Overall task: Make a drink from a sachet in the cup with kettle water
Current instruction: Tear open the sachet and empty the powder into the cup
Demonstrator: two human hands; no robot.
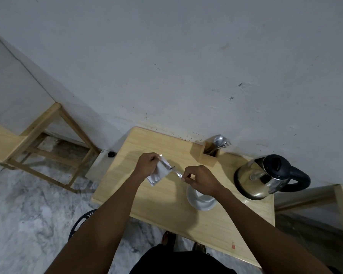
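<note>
My left hand [147,164] pinches the top corner of a silvery sachet [158,174] above the wooden table [166,204]. My right hand [201,179] pinches a thin torn strip [175,171] that still runs from the sachet's top edge. A white cup on a white saucer [201,201] stands just below my right hand, partly hidden by the wrist. The steel kettle with a black lid and handle [265,177] stands to the right of the cup.
A wooden holder with a spoon and forks [212,150] stands at the back by the wall. A wooden stool frame [48,147] is on the left, a dark basket [81,220] on the floor below the table's edge.
</note>
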